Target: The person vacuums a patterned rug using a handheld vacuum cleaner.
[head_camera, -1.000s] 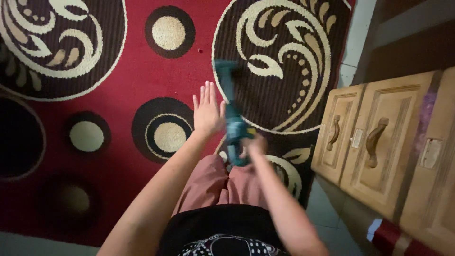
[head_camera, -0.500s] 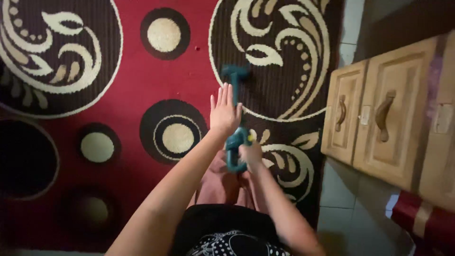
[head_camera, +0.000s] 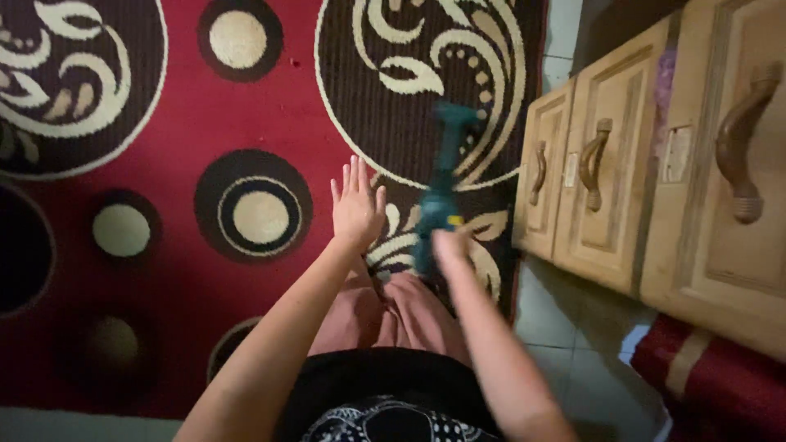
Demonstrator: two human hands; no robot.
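Teal handheld cleaner over the rug, right hand driving.

Your right hand (head_camera: 449, 245) is clenched around the rear grip of the teal handheld cleaner (head_camera: 438, 192), whose nose points away from you, ahead of that hand and over the dark swirl patch of the red patterned rug (head_camera: 180, 123). Your left hand (head_camera: 356, 205) is released, flat, fingers together, just beside the tool's body and not touching it. The tool is blurred; I cannot tell if the nose meets the pile. Best judgement: keep the nose low and level, keep the free palm off its path, and mind the wooden cabinet doors (head_camera: 573, 188) near your right.
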